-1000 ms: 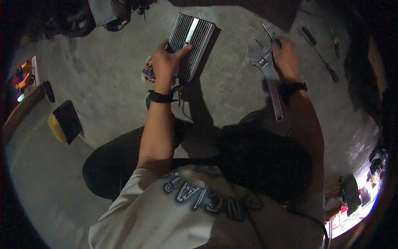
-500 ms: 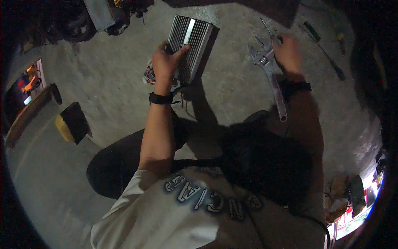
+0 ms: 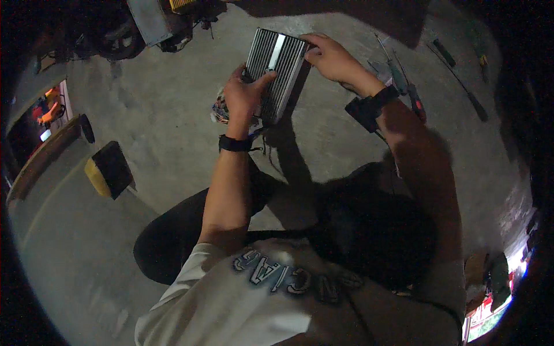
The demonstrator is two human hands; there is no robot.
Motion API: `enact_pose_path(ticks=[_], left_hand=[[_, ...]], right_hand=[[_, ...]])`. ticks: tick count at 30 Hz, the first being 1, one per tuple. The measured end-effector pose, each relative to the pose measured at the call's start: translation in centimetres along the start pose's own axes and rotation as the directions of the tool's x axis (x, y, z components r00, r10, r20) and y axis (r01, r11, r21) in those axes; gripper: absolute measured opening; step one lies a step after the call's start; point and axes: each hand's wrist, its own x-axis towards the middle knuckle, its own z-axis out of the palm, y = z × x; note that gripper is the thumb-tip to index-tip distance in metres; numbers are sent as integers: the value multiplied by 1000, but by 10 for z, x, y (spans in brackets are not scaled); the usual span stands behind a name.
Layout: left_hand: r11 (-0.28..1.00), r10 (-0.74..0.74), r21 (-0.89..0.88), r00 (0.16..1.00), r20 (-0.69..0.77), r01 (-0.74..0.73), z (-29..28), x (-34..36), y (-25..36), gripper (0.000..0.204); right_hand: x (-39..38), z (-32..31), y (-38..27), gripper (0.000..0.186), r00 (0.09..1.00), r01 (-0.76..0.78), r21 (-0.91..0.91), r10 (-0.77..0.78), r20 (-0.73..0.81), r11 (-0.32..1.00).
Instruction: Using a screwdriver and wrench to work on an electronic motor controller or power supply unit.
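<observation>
The left hand point(image 3: 242, 95) has its grip closed on a ribbed metal box point(image 3: 281, 75), the thumb laid across the ribs and the fingers along the left edge. The box is in front of the person, above the crossed dark-clothed legs point(image 3: 173, 236) in the view, tilted so its top leans right, a pale strip point(image 3: 277, 52) running down its face; whether its underside meets the grey floor point(image 3: 173, 115) I cannot tell. The right hand point(image 3: 332, 56) touches the box's upper right corner with thumb and fingers, but I cannot tell whether its grip is clenched there. A bundle of wires point(image 3: 219, 109) shows just beside the left hand, and each wrist wears a black band. To the right, near the right wrist, lie a tool with a green handle point(image 3: 398, 76) and another with a red-and-black handle point(image 3: 416, 104); farther right lies a long, thin tool with a dark handle point(image 3: 476, 106)
</observation>
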Motion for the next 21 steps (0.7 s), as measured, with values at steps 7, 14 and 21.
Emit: enact_pose_path(ticks=[7,14,21], left_hand=[[991,77,-106,996,-41,-81,3,8,-17,83],[986,17,-164,1000,-1,-17,2,5,-2,79],[977,-51,-201,991,126,76,-18,-9,10,83]], right_hand=[[-4,21,-7,54,916,-375,399,401,21,837],[-8,23,-14,54,940,-305,135,321,-116,943],[-27,12,-51,42,971,-131,-34,121,-207,991]])
